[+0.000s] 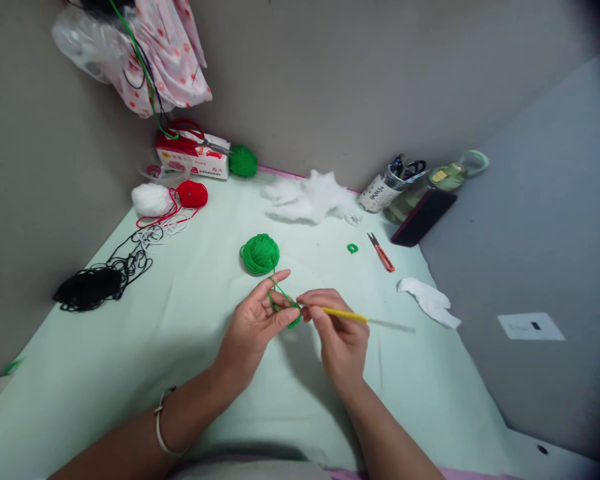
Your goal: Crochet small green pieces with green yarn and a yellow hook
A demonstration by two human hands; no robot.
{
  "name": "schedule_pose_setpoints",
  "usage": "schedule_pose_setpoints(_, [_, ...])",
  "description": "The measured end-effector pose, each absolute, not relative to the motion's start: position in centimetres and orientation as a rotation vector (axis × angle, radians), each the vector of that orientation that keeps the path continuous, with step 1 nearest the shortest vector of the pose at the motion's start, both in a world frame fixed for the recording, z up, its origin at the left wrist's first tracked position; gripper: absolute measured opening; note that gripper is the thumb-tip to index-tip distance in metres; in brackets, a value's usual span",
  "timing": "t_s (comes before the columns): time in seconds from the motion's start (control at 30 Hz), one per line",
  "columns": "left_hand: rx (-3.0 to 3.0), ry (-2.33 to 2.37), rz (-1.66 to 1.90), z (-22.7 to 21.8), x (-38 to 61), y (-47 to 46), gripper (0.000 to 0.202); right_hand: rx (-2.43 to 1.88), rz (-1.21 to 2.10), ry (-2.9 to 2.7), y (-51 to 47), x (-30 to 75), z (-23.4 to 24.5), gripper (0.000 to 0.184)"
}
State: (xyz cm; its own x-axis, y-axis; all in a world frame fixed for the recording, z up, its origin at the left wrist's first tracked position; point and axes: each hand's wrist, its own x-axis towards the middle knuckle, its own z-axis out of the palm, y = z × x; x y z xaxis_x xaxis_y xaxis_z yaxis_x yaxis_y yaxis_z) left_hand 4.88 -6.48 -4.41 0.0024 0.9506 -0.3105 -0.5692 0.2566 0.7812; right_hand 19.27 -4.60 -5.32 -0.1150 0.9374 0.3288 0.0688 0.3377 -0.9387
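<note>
Between thumb and fingers, my left hand [253,317] pinches a small green crochet piece [294,322]. Green yarn loops over its raised index finger and runs back to a green yarn ball [260,254] just beyond. My right hand [341,333] grips a crochet hook [345,313] with a yellow handle and a thin metal end pointing right. The hook's other tip meets the green piece, partly hidden by my fingers. A tiny green crocheted ring [353,248] lies apart on the table, near orange-handled thread snips [381,252].
At the left lie black yarn [90,287], a white yarn ball [151,199] and a red yarn ball [193,195]. White stuffing [313,197] sits at the back, beside a pen cup [380,192]. A phone [423,218] leans at the right, behind a crumpled white tissue [429,301].
</note>
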Motion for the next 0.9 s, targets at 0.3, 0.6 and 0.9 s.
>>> schedule_pose_setpoints(0.3, [0.312, 0.739, 1.123, -4.3, 3.8, -5.6, 0.049, -0.966, 0.858, -1.525, -4.0, 20.3, -4.1, 0.025])
schedule_pose_setpoints(0.6, [0.392, 0.78, 1.15, -4.1, 4.6, -6.3, 0.056, -1.016, 0.649, -1.697, -5.1, 19.8, -3.9, 0.024])
schedule_pose_setpoints(0.9, [0.52, 0.838, 1.185, -3.9, 4.0, -6.1, 0.052, -0.88, 1.16, -1.33, -3.8, 19.4, -4.1, 0.016])
